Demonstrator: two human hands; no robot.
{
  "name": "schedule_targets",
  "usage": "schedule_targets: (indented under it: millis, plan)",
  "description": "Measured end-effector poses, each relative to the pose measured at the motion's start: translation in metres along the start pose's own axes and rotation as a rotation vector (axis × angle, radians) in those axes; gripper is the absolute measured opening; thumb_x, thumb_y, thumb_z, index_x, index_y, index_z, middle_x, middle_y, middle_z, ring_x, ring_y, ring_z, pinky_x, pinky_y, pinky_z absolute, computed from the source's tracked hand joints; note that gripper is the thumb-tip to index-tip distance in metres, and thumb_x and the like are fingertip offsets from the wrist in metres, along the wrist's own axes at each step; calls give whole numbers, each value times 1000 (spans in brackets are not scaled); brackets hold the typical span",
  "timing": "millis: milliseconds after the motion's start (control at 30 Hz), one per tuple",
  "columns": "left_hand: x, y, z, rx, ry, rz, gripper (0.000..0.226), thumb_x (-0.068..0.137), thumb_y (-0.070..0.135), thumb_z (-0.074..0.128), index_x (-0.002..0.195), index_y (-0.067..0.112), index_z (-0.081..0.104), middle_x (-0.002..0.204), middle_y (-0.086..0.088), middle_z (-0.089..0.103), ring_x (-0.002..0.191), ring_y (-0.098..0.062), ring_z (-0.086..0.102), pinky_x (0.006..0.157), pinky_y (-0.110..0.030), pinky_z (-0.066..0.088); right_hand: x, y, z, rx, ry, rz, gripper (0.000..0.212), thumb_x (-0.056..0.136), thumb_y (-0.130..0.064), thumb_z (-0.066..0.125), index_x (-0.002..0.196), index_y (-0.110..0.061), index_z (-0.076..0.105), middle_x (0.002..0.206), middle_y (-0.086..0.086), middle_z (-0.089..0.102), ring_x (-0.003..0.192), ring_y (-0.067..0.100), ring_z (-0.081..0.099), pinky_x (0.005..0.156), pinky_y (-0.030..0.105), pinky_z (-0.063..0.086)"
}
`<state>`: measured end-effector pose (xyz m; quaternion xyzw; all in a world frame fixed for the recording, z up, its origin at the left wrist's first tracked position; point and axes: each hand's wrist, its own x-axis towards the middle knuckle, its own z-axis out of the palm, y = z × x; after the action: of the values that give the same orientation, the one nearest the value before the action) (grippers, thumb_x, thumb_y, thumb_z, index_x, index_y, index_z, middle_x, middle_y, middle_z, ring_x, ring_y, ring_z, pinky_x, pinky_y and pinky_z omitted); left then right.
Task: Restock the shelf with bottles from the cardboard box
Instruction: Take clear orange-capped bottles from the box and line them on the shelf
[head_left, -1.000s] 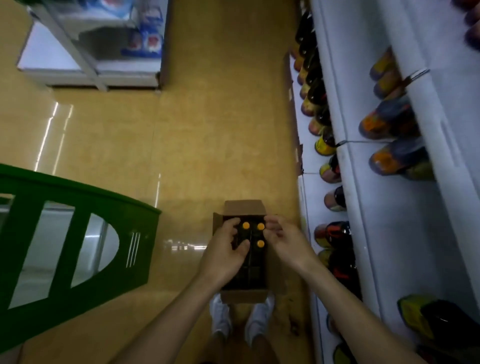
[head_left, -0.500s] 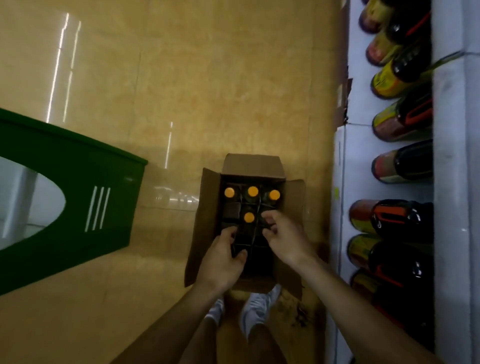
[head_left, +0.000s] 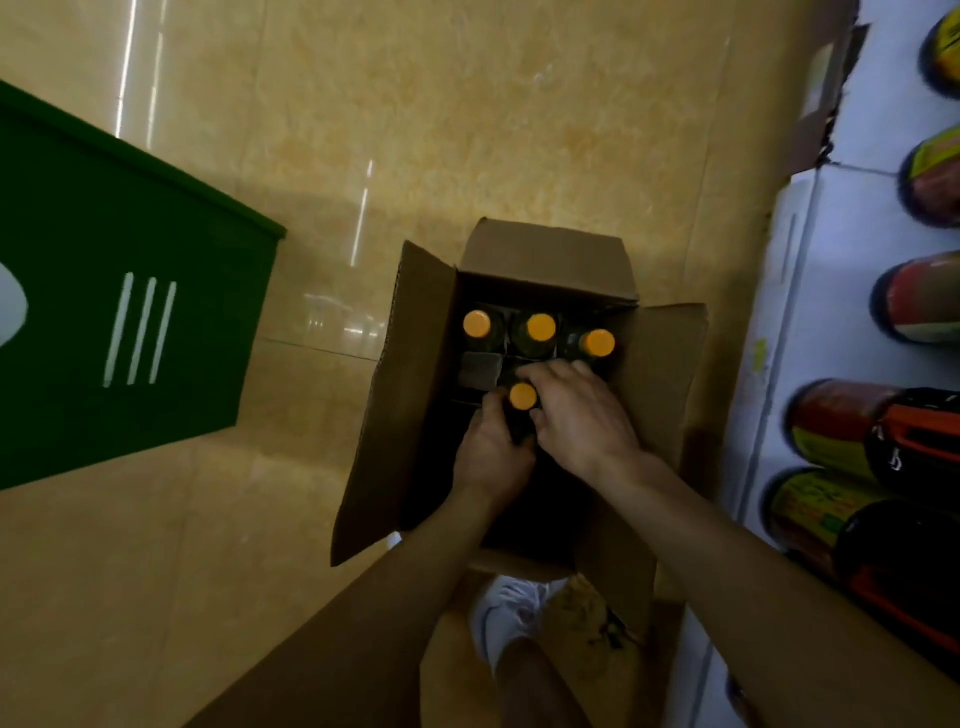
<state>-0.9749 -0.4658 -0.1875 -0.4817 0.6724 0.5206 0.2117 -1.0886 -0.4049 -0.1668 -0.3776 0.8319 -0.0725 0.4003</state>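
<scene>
bottles (head_left: 541, 328), four orange-capped, stand in the cardboard box (head_left: 410, 395); left hand (head_left: 491, 452) and right hand (head_left: 582, 415) grip the nearest bottle (head_left: 522, 397).

One brown cardboard box (head_left: 415, 395), centre. Orange-capped dark bottles (head_left: 540, 328) inside: four, toward 12 o'clock. Labelled bottles lying flat (head_left: 831, 431), 3 o'clock: at least five. One green plastic bin (head_left: 104, 291), 9 o'clock. One white shoe (head_left: 506, 618), 6 o'clock.

No lettering reads clearly: the yellow, red and orange labels on the shelf bottles (head_left: 831, 431) are blurred, and the caps (head_left: 540, 327) and box (head_left: 415, 364) show no legible print.
</scene>
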Motion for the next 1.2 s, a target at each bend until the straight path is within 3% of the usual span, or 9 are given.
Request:
schedule_targets:
  millis: [200, 500, 700, 833, 967, 1133, 1200]
  plan:
    - [22, -18, 13, -9, 30, 30, 63, 96, 20, 67, 152, 22, 38, 143, -9, 55, 131, -27, 55, 103, -41, 50, 19, 18, 15, -2, -70, -8, 50, 97, -13, 59, 142, -30, 49, 138, 3, 51, 128, 27, 46, 104, 41, 43]
    - [41, -28, 23, 1, 64, 35, 62, 96, 26, 66, 152, 30, 38, 139, -9, 56, 129, -28, 56, 102, -49, 51, 29, 29, 30, -5, 7, -51, 46, 94, -26, 66, 137, -41, 55, 131, -1, 59, 121, 26, 52, 97, 39, 45]
    - [34, -28, 16, -6, 48, 66, 66, 98, 31, 65, 155, 38, 33, 146, -11, 47, 133, -28, 50, 104, -43, 48, 19, 30, 26, 41, 51, -121, 42, 93, -26, 67, 132, -34, 57, 137, -12, 59, 117, 19, 49, 98, 37, 43]
    - [19, -17, 4, -61, 76, 129, 67, 98, 28, 64, 155, 41, 32, 143, -9, 47, 130, -26, 52, 97, -37, 48, 0, 18, 14, 146, 158, -146, 42, 91, -26, 70, 132, -27, 60, 131, -8, 63, 124, 17, 48, 100, 33, 41]
    - [-4, 9, -14, -51, 111, 225, 63, 99, 22, 61, 156, 32, 36, 148, -7, 46, 132, -24, 52, 93, -31, 44, -25, -10, -10, 253, 213, -142, 37, 95, -25, 66, 131, -22, 58, 126, -3, 63, 123, 14, 47, 95, 28, 44]
    - [-40, 43, -45, -46, 179, 412, 53, 100, 16, 61, 150, 21, 46, 147, 2, 50, 133, -8, 49, 104, -23, 44, -63, -42, -55, 296, 316, -117, 38, 97, -30, 64, 133, -20, 58, 128, 1, 61, 126, 16, 49, 96, 34, 49]
    - [-61, 61, -64, -43, 173, 467, 52, 99, 22, 59, 149, 23, 47, 141, 13, 50, 125, 8, 45, 100, -10, 40, -82, -55, -79, 305, 352, -115, 40, 97, -33, 64, 134, -21, 58, 129, 2, 61, 124, 17, 51, 93, 36, 50]
